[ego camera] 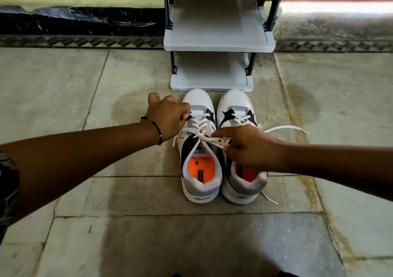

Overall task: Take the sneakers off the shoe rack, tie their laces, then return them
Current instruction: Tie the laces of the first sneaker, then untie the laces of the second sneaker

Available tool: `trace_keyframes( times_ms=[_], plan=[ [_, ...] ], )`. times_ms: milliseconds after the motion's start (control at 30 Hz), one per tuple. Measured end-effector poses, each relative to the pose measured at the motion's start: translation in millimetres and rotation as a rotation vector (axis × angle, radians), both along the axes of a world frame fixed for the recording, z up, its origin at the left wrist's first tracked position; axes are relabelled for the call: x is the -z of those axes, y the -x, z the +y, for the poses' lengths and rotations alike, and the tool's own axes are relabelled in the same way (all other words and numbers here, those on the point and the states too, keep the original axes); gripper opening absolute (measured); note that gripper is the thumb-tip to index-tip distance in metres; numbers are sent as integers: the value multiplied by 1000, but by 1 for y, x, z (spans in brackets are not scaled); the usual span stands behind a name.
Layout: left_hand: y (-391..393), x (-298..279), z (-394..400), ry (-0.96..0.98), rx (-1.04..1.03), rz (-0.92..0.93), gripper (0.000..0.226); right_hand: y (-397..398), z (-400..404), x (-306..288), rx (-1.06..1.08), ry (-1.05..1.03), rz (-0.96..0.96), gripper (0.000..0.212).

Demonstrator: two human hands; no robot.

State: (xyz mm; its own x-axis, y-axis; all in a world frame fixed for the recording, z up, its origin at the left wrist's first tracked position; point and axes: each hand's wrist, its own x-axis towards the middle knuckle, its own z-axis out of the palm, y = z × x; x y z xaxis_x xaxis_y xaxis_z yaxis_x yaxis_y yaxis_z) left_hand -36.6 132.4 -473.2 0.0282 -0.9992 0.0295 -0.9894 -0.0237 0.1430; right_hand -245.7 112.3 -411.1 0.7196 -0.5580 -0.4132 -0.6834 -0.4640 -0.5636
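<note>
White flat laces (pixel 200 135) of left white-grey-black sneaker (pixel 200 149) pinched taut between left hand (pixel 170 117) fingers and right hand (pixel 248 147) fingers, grey plastic shoe rack (pixel 219 42) beyond fingers.

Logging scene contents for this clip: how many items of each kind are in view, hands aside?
Sneakers: 2, the left sneaker and the right sneaker, side by side on the floor
Shoe racks: 1, the shoe rack, both visible shelves bare
Bracelets: 1, the beaded bracelet on the left wrist
Total: 4
</note>
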Motion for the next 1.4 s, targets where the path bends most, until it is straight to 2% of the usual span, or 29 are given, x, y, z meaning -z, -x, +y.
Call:
trace_keyframes(
  times_ms=[200, 300, 367, 433, 533, 600, 667, 767, 867, 967, 1067, 1233, 1400],
  plan=[
    [-4, 2, 3, -48, -17, 39, 15, 1, -2, 1, -7, 17, 2, 32],
    [-6, 2, 7, -139, -167, 172, 12, 7, 0, 4, -24, 13, 29, 25],
    [-1, -1, 10, -227, -320, 359, 26, 12, 0, 2, -92, 29, 65, 33],
    [10, -7, 16, -241, -351, 479, 51, 15, -7, -2, -189, 148, 107, 36],
    [39, -14, 32, -227, -87, 338, 72, 19, -27, -7, -211, 313, 77, 32],
    [52, -13, 41, -281, 14, 354, 78, 22, -40, -8, -185, 391, 59, 35],
    [53, -8, 44, -316, 9, 385, 81, 25, -50, -4, -164, 430, 76, 42],
    [52, -9, 41, -355, -56, 414, 81, 30, -55, 3, -124, 385, 225, 51],
    [59, -10, 44, -372, -83, 409, 85, 35, -51, 8, -146, 331, 357, 48],
    [68, -14, 43, -418, -102, 347, 79, 37, -45, 6, -157, 323, 407, 45],
    [69, -22, 37, -455, -128, 310, 71, 37, -44, 8, -146, 311, 407, 46],
    [53, -27, 38, -454, -64, 236, 75, 42, -47, 4, -183, 348, 354, 39],
    [42, -24, 44, -418, 6, 139, 78, 48, -48, 1, -167, 393, 216, 33]
  ],
)
